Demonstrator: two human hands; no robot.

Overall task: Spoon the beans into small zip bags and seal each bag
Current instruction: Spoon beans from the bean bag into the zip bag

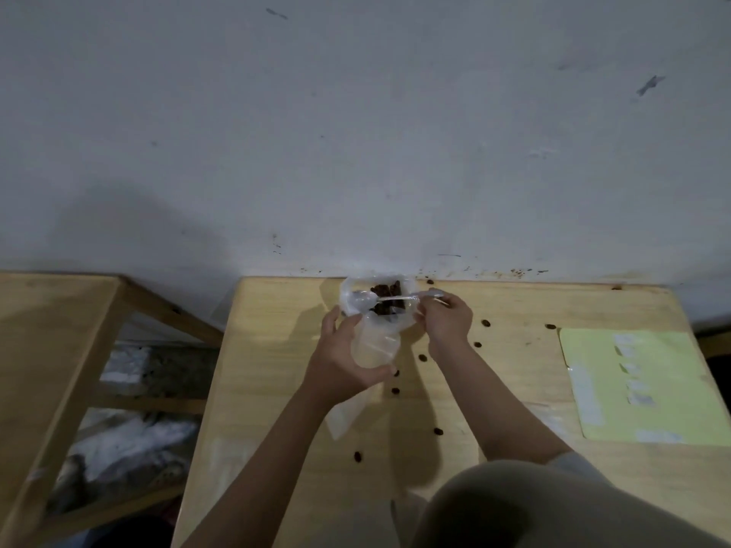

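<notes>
A pale wooden table [514,448] stands against a scuffed grey-white wall [356,132], with loose beans [485,323] scattered over its top. At the far edge an open plastic bag [350,294] holds the dark bean supply [389,298]. The right hand [447,320] pinches a clear plastic spoon [391,298] by its handle, bowl over that bag. The left hand [342,359] curls round a small zip bag [375,344], held upright just in front. A yellow sheet [633,389] lies to the right (with small white labels). A wooden shelf [59,350] stands left.

Two hands [344,350], one spoon [389,299], two tables [514,310], one yellow sheet [641,385].
</notes>
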